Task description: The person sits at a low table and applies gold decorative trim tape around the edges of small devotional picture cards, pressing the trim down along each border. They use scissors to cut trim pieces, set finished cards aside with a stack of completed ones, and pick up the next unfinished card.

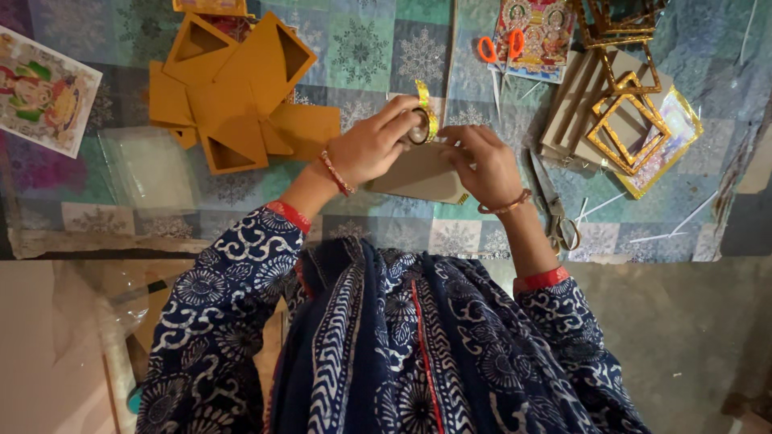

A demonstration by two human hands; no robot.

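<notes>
My left hand holds a small roll of shiny gold tape, with a strip of the tape pulled up from it. Beside it, my right hand presses down on a flat beige cardboard piece lying on the patterned cloth. Both hands are close together over the cardboard. Part of the cardboard is hidden under my fingers.
A pile of mustard-yellow cardboard frames lies at the upper left. Gold-edged frames sit at the upper right. Steel scissors lie right of my right hand, orange-handled scissors further back. Printed pictures lie at far left and at top.
</notes>
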